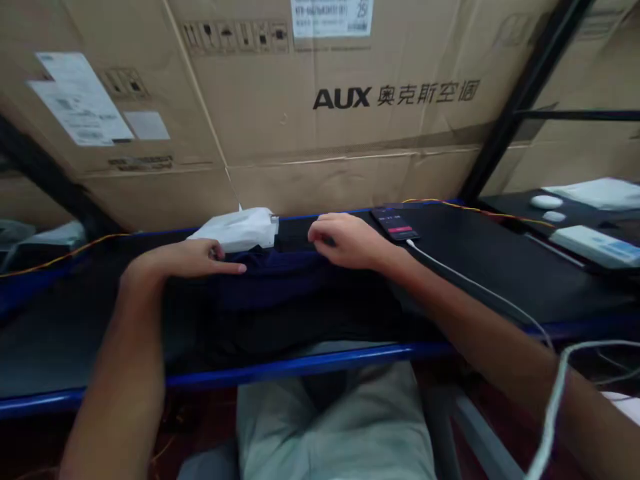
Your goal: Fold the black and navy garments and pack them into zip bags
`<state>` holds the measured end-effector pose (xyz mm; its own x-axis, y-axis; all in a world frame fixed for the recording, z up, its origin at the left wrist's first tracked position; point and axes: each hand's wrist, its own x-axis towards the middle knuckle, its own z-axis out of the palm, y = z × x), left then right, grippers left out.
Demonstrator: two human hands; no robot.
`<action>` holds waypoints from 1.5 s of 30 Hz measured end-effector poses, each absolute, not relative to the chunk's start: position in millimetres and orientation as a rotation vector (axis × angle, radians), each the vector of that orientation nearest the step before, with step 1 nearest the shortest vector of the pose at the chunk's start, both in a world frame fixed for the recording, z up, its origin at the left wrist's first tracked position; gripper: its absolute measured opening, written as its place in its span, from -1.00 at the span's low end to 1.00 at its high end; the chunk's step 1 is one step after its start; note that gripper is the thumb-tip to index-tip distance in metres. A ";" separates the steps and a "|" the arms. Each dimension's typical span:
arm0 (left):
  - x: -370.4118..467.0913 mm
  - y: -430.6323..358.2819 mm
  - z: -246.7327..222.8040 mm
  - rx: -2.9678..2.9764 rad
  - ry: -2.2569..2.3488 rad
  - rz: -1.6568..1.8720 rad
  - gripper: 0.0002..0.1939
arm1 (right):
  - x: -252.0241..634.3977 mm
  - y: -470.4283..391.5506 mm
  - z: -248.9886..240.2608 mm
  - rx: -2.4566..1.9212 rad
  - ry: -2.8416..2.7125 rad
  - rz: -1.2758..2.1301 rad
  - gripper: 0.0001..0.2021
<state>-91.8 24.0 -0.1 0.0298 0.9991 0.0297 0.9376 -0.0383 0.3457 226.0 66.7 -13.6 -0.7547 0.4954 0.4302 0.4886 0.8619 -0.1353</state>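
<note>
A folded piece of dark navy and black cloth (270,283), perhaps a garment, lies on the black tabletop in front of me. At its far left corner is my left hand (193,259), thumb stretched out along the cloth and apart from the bent fingers. My right hand (345,239) is curled at the far right edge of the cloth, its fingertips drawn together there; dark fabric against the dark table makes the grip hard to see. Just beyond the left hand, a white plastic package (243,227) rests against the cloth's far side.
A phone (397,223) with a white cable (465,283) lies right of my right hand. Large cardboard boxes (280,133) stand behind the table (480,260). Its blue front edge (300,362) is near my lap. Black posts (520,100) rise at both sides. A white box (595,245) is at far right.
</note>
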 end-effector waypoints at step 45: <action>-29.6 23.1 -11.4 1.943 1.646 0.820 -0.52 | 250.0 110.3 -47.9 -0.921 -2.428 0.310 -0.72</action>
